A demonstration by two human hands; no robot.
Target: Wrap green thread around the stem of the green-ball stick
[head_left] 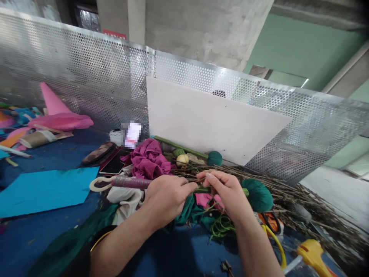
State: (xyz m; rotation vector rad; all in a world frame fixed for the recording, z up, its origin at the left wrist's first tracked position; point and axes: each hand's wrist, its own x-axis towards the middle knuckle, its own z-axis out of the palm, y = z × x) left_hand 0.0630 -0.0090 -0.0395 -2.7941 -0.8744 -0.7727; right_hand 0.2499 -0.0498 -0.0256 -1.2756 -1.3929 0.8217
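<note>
A wrapped stick (129, 182) lies level in front of me, purple on the left with a cream loop (99, 184) at that end. Its right part is green (203, 189). My left hand (167, 198) is closed around the stick at its middle. My right hand (223, 188) is over the green part, thumb and fingers pinched together; a thin brownish strand seems to show there, too small to name. A dark green yarn ball (258, 195) sits just right of that hand. Tangled light green strands (221, 227) and pink cloth (205, 201) lie below it.
Dry twigs (311, 204) spread along the right. Purple cloth (150, 159), a lit phone (133, 134) and a white board (207, 119) stand behind. A blue sheet (49, 188) and pink hat-like piece (62, 115) are left. A yellow glue gun (311, 252) and orange-handled scissors (271, 223) lie right.
</note>
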